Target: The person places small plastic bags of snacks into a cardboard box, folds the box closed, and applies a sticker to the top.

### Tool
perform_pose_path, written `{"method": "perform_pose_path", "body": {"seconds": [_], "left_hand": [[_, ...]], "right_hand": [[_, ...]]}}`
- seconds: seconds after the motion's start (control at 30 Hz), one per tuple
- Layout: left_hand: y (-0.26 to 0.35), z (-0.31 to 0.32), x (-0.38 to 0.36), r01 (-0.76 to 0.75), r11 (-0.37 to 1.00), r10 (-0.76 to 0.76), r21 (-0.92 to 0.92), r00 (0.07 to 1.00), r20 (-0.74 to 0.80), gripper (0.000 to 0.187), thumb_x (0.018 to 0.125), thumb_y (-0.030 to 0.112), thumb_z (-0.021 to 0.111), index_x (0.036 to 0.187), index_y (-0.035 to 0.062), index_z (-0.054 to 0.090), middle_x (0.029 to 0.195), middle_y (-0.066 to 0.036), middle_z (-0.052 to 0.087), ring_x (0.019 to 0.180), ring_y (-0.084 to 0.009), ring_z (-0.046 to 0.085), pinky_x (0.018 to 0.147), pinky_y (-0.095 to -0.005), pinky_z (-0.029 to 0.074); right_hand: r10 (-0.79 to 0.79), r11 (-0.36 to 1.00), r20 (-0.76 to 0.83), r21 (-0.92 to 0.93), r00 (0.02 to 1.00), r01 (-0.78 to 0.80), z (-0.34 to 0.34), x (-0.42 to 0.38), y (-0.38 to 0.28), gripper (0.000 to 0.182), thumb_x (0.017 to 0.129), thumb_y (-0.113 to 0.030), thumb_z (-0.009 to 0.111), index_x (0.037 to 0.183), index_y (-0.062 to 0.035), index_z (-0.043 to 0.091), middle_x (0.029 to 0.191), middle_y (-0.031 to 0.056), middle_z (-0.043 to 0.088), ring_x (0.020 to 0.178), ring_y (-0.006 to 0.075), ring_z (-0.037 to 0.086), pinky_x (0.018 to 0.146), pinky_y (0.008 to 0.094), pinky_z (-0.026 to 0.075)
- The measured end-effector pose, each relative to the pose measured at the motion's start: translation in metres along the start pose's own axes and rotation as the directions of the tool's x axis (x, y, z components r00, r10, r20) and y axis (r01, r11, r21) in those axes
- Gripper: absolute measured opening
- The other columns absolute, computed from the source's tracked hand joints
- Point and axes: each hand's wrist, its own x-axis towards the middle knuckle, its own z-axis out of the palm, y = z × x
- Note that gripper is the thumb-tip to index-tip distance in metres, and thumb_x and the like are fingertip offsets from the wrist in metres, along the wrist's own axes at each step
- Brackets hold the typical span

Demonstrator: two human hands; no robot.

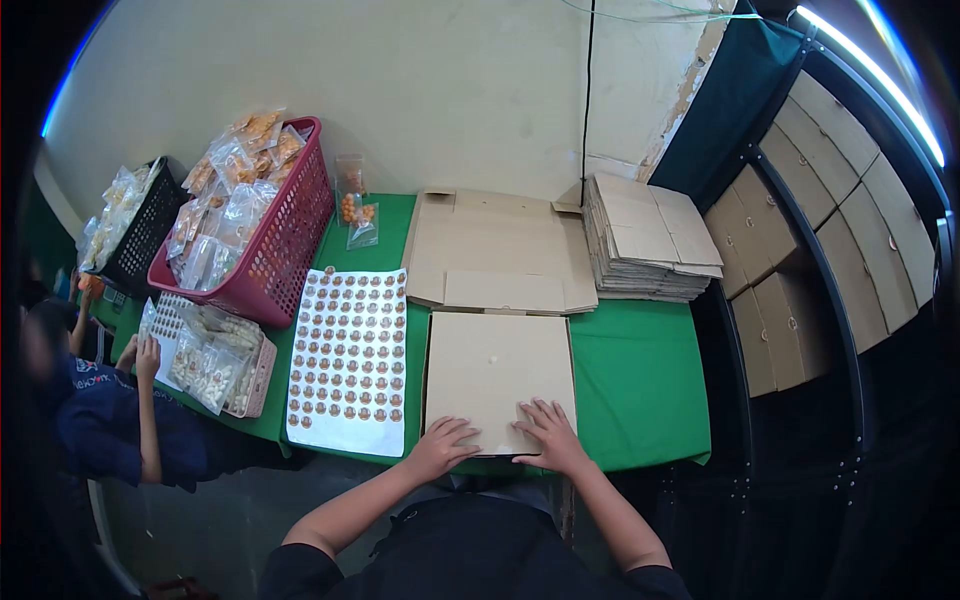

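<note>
A closed brown cardboard box (500, 365) lies flat at the front edge of the green-covered table, with a small pale spot near the middle of its top. My left hand (443, 448) rests on the box's near left corner, fingers stretched out. On the near right part of the lid, my right hand (550, 436) lies with its fingers spread. Neither hand holds anything. Left of the box is a white sheet of round stickers (346, 360) in rows. Behind the box lies an unfolded cardboard blank (500, 240).
A stack of flat cardboard (650, 240) stands at the back right. A pink basket (300, 220) of snack packets, a black basket (130, 240) and a small pink basket (262, 380) are left. Shelves hold boxes (780, 330). A co-worker (140, 420) handles a packet.
</note>
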Motion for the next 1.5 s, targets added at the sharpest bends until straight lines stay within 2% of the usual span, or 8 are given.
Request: {"method": "perform_pose_path", "body": {"seconds": [0.07,0.13,0.23,0.33,0.43,0.83,1.5], "left_hand": [[0.000,0.002,-0.002,-0.012,1.000,0.012,0.010,1.000,-0.018,0.027,0.072,0.018,0.065,0.099,0.0184,0.065,0.118,-0.003,0.054,0.115,-0.0251,0.046,0.097,-0.0428,0.034],[0.004,-0.002,0.000,-0.006,1.000,0.006,0.003,1.000,-0.031,0.028,0.071,0.014,0.065,0.098,0.0168,0.064,0.115,-0.002,0.056,0.113,-0.0243,0.047,0.095,-0.0416,0.035],[0.014,-0.005,0.003,0.039,0.999,-0.039,0.017,0.999,-0.025,0.028,0.070,0.011,0.064,0.098,0.0153,0.064,0.112,-0.003,0.057,0.112,-0.0246,0.048,0.094,-0.0411,0.036],[0.014,-0.001,0.002,0.034,0.999,-0.033,0.019,0.998,-0.049,0.028,0.069,0.010,0.064,0.097,0.0141,0.065,0.111,-0.004,0.057,0.111,-0.0252,0.048,0.093,-0.0411,0.037],[0.013,0.001,0.000,0.024,1.000,-0.023,0.011,0.997,-0.077,0.027,0.069,0.010,0.064,0.096,0.0140,0.065,0.110,-0.005,0.057,0.111,-0.0256,0.048,0.093,-0.0410,0.037],[0.011,0.002,0.001,0.043,0.999,-0.044,-0.011,0.994,-0.098,0.023,0.072,0.011,0.065,0.095,0.0145,0.066,0.110,-0.005,0.057,0.111,-0.0260,0.048,0.094,-0.0411,0.037],[0.010,0.002,0.001,0.050,0.999,-0.051,-0.014,0.992,-0.118,0.023,0.071,0.010,0.065,0.094,0.0140,0.066,0.108,-0.005,0.057,0.109,-0.0256,0.049,0.094,-0.0406,0.038]], "right_hand": [[0.014,0.999,-0.002,0.036,1.000,-0.014,-0.006,-0.009,-0.003,0.062,0.063,-0.046,0.072,0.116,-0.0198,0.055,0.136,0.0096,0.037,0.130,0.0336,0.026,0.104,0.0567,0.016],[0.088,0.990,0.003,-0.107,0.996,-0.087,-0.017,-0.020,-0.007,0.059,0.064,-0.042,0.073,0.116,-0.0210,0.055,0.137,0.0077,0.036,0.130,0.0320,0.025,0.105,0.0563,0.015],[0.118,0.985,-0.017,-0.128,0.993,-0.119,-0.002,-0.032,-0.002,0.057,0.065,-0.039,0.073,0.116,-0.0221,0.055,0.137,0.0060,0.035,0.131,0.0303,0.025,0.106,0.0555,0.014],[0.149,0.986,-0.074,-0.070,0.986,-0.154,0.003,-0.032,-0.009,0.053,0.067,-0.038,0.072,0.116,-0.0227,0.056,0.137,0.0053,0.036,0.130,0.0294,0.026,0.106,0.0549,0.015],[0.157,0.982,-0.114,-0.091,0.981,-0.167,0.015,-0.030,-0.005,0.051,0.068,-0.039,0.071,0.114,-0.0231,0.057,0.135,0.0048,0.038,0.129,0.0290,0.029,0.106,0.0549,0.016],[0.138,0.983,-0.154,-0.100,0.978,-0.154,0.018,-0.029,-0.004,0.046,0.070,-0.040,0.069,0.111,-0.0221,0.059,0.133,0.0052,0.042,0.127,0.0302,0.032,0.104,0.0552,0.019],[0.117,0.980,-0.159,-0.139,0.980,-0.139,0.021,-0.029,-0.003,0.046,0.071,-0.041,0.066,0.112,-0.0222,0.058,0.133,0.0063,0.041,0.127,0.0314,0.032,0.103,0.0564,0.020]]}}
